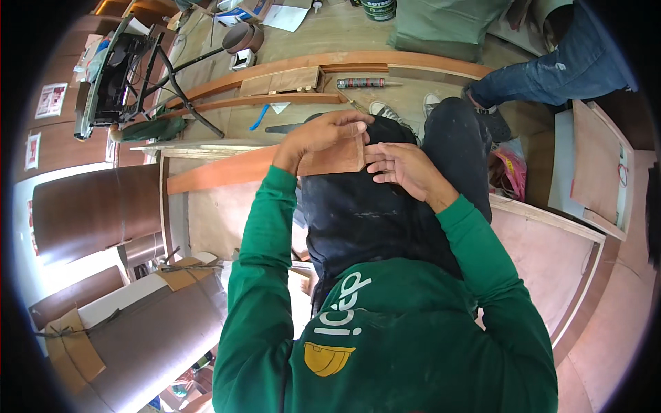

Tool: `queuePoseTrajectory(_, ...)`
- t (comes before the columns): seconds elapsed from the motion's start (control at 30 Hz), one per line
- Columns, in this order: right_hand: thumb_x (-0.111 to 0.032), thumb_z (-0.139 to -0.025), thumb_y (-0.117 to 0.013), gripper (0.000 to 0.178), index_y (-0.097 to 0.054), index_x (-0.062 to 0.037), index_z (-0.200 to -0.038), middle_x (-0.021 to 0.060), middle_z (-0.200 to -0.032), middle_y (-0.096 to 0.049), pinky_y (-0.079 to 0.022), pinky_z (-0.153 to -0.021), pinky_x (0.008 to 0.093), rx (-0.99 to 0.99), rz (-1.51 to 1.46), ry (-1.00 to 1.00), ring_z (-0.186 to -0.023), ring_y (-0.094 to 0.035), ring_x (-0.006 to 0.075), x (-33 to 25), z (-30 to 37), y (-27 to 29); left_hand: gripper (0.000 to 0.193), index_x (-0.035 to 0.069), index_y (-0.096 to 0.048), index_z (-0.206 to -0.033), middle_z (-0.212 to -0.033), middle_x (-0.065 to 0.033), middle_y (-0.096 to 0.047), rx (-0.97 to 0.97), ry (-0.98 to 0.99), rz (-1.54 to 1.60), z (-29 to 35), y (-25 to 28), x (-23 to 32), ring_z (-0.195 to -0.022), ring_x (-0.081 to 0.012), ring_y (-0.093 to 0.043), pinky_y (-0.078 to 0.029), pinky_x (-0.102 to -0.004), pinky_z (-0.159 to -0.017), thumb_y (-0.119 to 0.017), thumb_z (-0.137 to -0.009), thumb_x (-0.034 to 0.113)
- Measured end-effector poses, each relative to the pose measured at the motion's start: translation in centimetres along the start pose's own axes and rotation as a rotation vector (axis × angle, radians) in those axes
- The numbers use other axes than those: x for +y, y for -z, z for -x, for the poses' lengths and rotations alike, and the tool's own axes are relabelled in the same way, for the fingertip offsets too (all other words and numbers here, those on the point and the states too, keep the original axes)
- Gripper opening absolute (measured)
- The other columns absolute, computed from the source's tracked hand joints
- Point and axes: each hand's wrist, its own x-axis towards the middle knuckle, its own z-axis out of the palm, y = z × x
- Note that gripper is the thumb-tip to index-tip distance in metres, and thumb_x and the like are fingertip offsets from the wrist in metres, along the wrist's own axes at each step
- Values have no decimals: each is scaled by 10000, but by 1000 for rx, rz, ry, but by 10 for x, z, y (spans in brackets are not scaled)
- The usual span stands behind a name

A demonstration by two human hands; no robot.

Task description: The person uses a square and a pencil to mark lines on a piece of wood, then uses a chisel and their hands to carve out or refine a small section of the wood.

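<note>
A long reddish-brown wooden board (227, 168) lies across my lap, its squared end over my thigh. My left hand (330, 133) bends over that end, its fingers closed along the far edge. At the end face is my right hand (407, 170), palm partly turned up. Its fingers are slightly bent and apart, and the fingertips touch or nearly touch the wood. A grey blade-like piece (292, 126) shows beyond the board next to my left hand; what it belongs to is hidden.
Long wooden strips (275, 71) lie ahead on the floor, near a sealant tube (361, 82) and a blue strip (259, 117). Far left stands a machine on folding legs (110, 76). A person in jeans (551, 76) is at right. A plywood panel frame (544, 255) lies beside me.
</note>
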Motion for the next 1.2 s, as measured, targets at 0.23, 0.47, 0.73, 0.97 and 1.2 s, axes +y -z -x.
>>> queuePoseTrajectory(0.23, -352, -1120, -547, 440, -710, 21, -1284, 88, -1138, -742, -579, -877, 367, 25, 74, -107, -993, -702, 188, 2, 8, 1, 411, 38, -644, -1430, -1180, -81, -730, -102, 178, 224, -11, 6, -3, -1097, -185, -688, -540, -359, -1012, -589, -1132, 316)
queuePoseTrajectory(0.47, -331, -1119, -540, 420, -707, 21, -1275, 81, -1099, -741, -577, -861, 346, 44, 134, -65, -971, -710, 186, 4, 5, 1, 472, -7, -622, -1413, -1122, -56, -714, -136, 58, 224, -14, 1, -11, -1070, -159, -680, -545, -326, -963, -696, -1076, 314)
queuePoseTrajectory(0.73, -330, -1128, -527, 420, -704, 19, -1280, 70, -1077, -738, -579, -847, 327, 41, 163, -47, -950, -709, 177, 9, 3, 1, 497, -25, -604, -1416, -1119, -69, -709, -129, -5, 181, -16, 2, -21, -1080, -154, -672, -544, -312, -947, -736, -1052, 286)
queuePoseTrajectory(0.97, -344, -1126, -551, 406, -712, 5, -1258, 49, -1021, -734, -575, -820, 307, 196, 179, -53, -896, -702, 150, 5, 4, 4, 509, -35, -602, -1429, -1156, -86, -720, -149, -67, 164, -19, 2, -25, -1105, -165, -671, -529, -321, -998, -714, -1065, 303)
queuePoseTrajectory(1.2, -334, -1119, -580, 368, -725, -12, -1223, 22, -974, -723, -568, -738, 269, 234, 150, -15, -825, -690, 116, 9, 0, 8, 511, 14, -624, -1437, -1180, -85, -726, 187, -261, -69, -12, -2, -27, -1117, -189, -669, -520, -333, -983, -718, -1056, 340)
